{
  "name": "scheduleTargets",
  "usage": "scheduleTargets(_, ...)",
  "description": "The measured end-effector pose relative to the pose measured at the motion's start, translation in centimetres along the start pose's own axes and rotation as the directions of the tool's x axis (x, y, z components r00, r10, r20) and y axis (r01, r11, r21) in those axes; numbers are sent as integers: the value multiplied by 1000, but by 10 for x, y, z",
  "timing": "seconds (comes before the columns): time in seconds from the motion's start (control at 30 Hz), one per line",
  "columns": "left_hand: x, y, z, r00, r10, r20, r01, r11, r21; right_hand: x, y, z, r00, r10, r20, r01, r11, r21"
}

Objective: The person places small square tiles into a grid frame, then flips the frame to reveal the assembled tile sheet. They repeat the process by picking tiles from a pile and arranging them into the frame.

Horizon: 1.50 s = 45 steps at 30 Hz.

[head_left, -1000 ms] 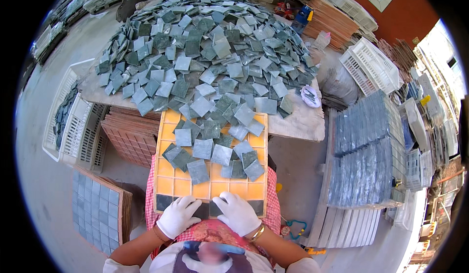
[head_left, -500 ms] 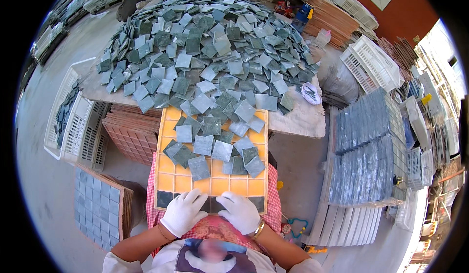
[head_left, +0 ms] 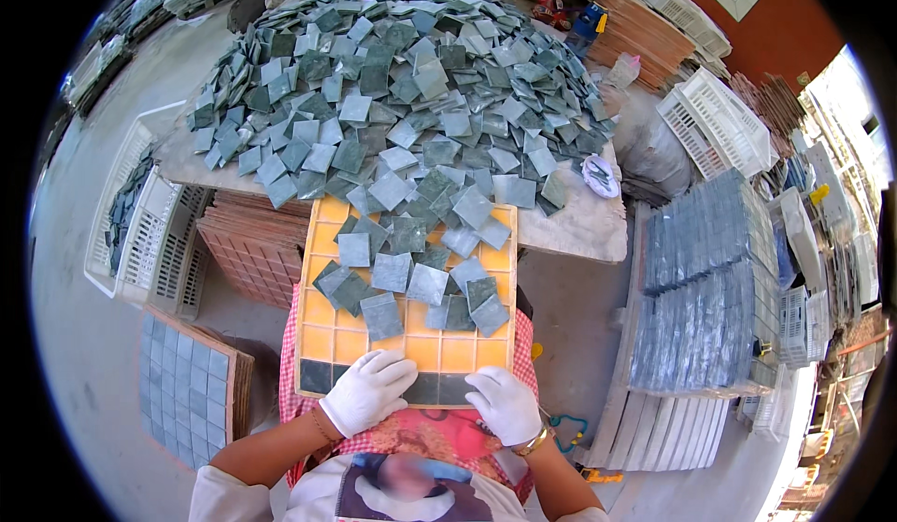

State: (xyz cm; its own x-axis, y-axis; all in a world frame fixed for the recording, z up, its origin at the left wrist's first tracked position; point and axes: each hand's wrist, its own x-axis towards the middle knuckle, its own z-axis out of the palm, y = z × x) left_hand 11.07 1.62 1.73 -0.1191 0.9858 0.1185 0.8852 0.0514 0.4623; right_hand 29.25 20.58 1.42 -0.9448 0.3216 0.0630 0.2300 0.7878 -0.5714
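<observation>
An orange gridded tray [head_left: 318,335] rests in front of me, its near row filled with dark square stone tiles [head_left: 435,388]. My left hand [head_left: 370,391], in a white glove, lies over the left-middle of that row with its fingers stretched out. On the right end of the row, my gloved right hand [head_left: 505,404] touches the tray's near corner area with its fingers extended; the tile beneath is hidden. Farther up the tray, loose grey-green tiles [head_left: 428,284] lie scattered and overlapping across the orange cells.
A large heap of stone tiles [head_left: 374,83] covers the table [head_left: 579,232] beyond the tray. White crates [head_left: 173,242] and a tiled panel stack [head_left: 182,377] stand at left. Wrapped tile stacks [head_left: 696,288] rise at right. A small white dish [head_left: 599,177] sits on the table's right edge.
My right hand has moved right along the near row to its right end. My left hand has shifted slightly right. More of the row's middle tiles now show between them.
</observation>
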Motion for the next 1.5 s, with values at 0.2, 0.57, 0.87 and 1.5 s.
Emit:
scheduleTargets(0.2,-14,3,6,961,-169,-220,147,982,-115,15,-5,1,994,38,107,-38,999,-2)
scheduleTargets(0.57,-31,9,1,902,-296,-314,226,944,-240,28,-20,-26,768,478,427,-639,616,461)
scheduleTargets(0.87,-29,10,1,901,-287,-324,209,944,-256,11,-12,-17,993,-6,119,11,999,-38)
scheduleTargets(1.5,-30,10,2,903,-278,-326,193,944,-269,16,-9,-6,956,-103,273,91,994,57)
